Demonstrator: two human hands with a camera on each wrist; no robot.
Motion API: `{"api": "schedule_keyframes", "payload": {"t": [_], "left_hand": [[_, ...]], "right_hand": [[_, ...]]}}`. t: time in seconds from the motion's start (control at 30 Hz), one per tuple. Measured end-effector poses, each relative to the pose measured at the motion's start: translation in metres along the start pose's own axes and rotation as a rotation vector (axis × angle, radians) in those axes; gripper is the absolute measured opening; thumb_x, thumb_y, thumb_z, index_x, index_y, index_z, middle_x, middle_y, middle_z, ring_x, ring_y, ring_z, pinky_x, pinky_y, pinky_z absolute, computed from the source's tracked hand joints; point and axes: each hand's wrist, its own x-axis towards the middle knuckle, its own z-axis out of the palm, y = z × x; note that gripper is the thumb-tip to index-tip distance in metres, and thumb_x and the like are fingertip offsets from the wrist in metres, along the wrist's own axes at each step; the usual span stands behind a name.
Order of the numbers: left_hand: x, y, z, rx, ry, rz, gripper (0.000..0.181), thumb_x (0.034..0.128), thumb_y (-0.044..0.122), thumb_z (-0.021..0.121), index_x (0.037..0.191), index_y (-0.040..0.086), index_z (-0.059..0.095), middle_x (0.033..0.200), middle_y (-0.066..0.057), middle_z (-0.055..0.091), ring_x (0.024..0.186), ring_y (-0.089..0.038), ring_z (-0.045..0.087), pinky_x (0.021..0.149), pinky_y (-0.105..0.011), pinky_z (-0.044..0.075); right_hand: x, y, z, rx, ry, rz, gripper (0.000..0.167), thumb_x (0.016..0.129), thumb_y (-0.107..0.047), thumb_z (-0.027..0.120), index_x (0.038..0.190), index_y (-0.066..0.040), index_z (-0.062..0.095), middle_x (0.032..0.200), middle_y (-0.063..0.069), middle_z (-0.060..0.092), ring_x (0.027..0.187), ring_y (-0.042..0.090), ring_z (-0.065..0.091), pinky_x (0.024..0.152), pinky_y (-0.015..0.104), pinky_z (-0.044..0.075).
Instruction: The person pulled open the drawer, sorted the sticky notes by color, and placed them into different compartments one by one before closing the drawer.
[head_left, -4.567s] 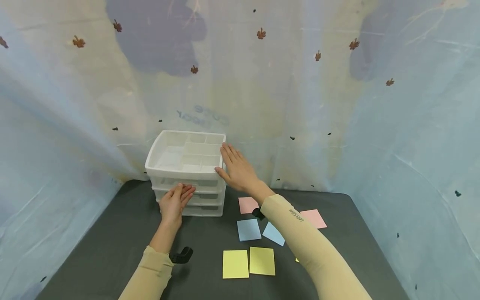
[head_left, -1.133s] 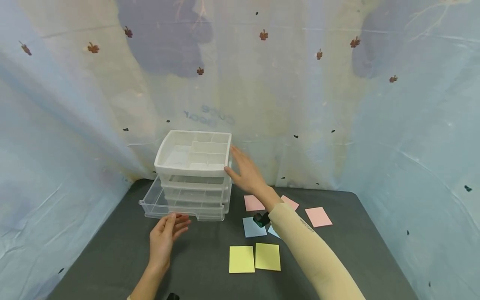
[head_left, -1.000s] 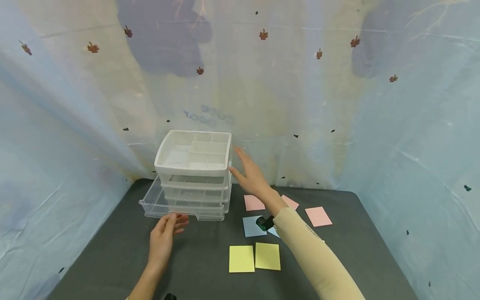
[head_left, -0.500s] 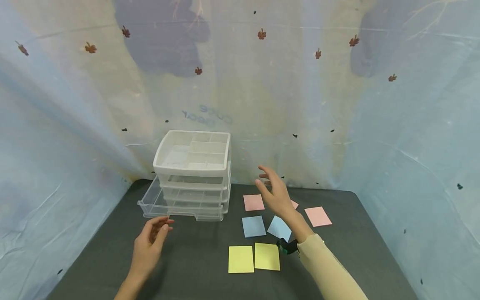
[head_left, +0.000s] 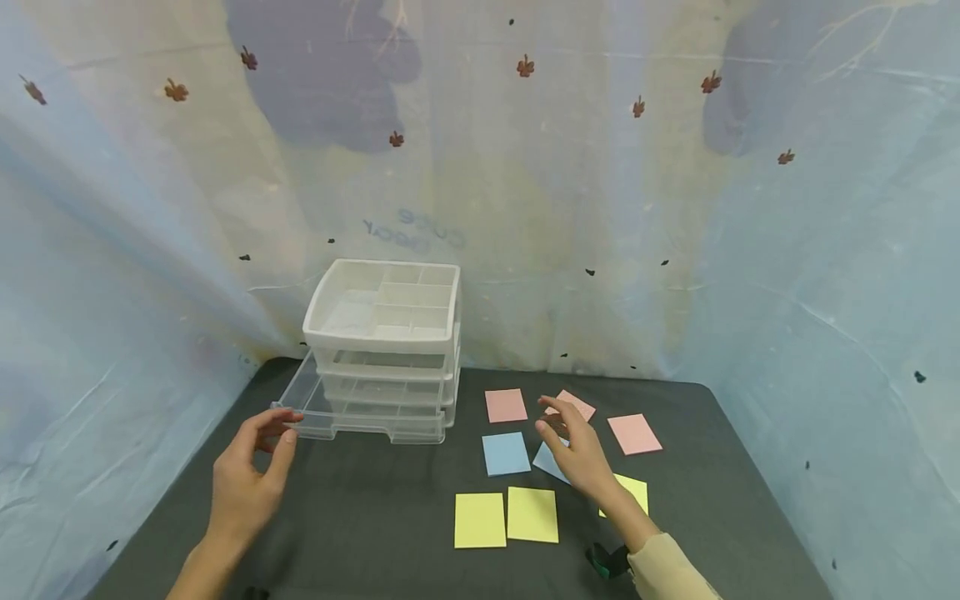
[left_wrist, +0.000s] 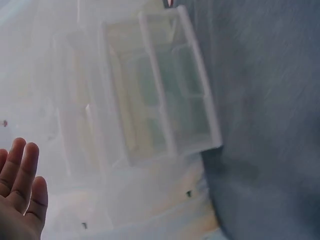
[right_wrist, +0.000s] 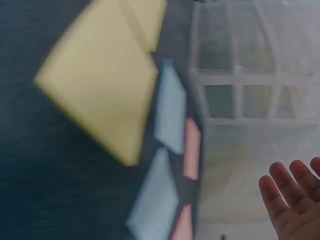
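A white plastic drawer unit with a divided top tray stands at the table's back left. Its clear bottom drawer is pulled out. My left hand is at that drawer's left front corner, fingers loosely bent and holding nothing; whether the fingertips touch the corner, I cannot tell. In the left wrist view the left hand appears apart from the unit. My right hand hovers over the sticky notes, partly covering a blue sticky note and a pink one. It holds nothing; the right wrist view shows its fingers extended.
Uncovered on the dark table lie a left pink note, a right pink note, a blue note and two yellow notes. Another yellow note is half behind the right wrist. A patterned curtain hangs behind.
The bottom drawer, in 4.6 seconds ago, is now out. My left hand has drifted left from its front. My right hand has left the unit's side and moved right and down over the notes.
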Motion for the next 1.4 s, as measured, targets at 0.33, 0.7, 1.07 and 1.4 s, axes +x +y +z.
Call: {"api": "schedule_keyframes", "payload": {"t": [0.33, 0.7, 1.07, 1.4], "left_hand": [[0.053, -0.006, -0.012, 0.17, -0.032, 0.156, 0.036, 0.0942, 0.004, 0.065, 0.13, -0.003, 0.064, 0.114, -0.014, 0.069, 0.097, -0.007, 0.058, 0.077, -0.027, 0.041], [0.104, -0.034, -0.008, 0.271, -0.255, 0.148, 0.042, 0.0952, 0.01, 0.071, 0.135, -0.001, 0.062, 0.132, -0.022, 0.061, 0.114, -0.044, 0.06, 0.085, -0.062, 0.049], [0.138, -0.07, -0.001, 0.347, -0.48, 0.039, 0.072, 0.1018, 0.031, 0.069, 0.161, 0.005, 0.038, 0.162, -0.023, 0.039, 0.141, -0.054, 0.04, 0.103, -0.079, 0.035], [0.154, -0.094, 0.013, 0.411, -0.589, 0.064, 0.083, 0.104, 0.041, 0.064, 0.167, 0.006, 0.022, 0.17, -0.019, 0.023, 0.149, -0.051, 0.029, 0.114, -0.075, 0.026]], "right_hand": [[-0.04, 0.023, 0.005, -0.096, -0.113, 0.064, 0.044, 0.102, -0.019, 0.069, 0.143, -0.006, 0.058, 0.138, 0.013, 0.063, 0.112, 0.033, 0.067, 0.089, 0.051, 0.06], [-0.064, 0.028, 0.006, -0.277, -0.334, 0.039, 0.051, 0.098, -0.02, 0.074, 0.142, -0.003, 0.058, 0.133, 0.008, 0.065, 0.119, 0.026, 0.065, 0.1, 0.049, 0.056], [-0.073, 0.026, -0.001, -0.44, -0.412, -0.034, 0.057, 0.092, -0.024, 0.08, 0.143, -0.008, 0.061, 0.135, 0.007, 0.063, 0.125, 0.028, 0.061, 0.105, 0.052, 0.054], [-0.072, 0.027, -0.001, -0.446, -0.434, -0.074, 0.055, 0.091, -0.025, 0.082, 0.14, -0.009, 0.064, 0.131, 0.002, 0.064, 0.119, 0.023, 0.062, 0.101, 0.046, 0.056]]}}
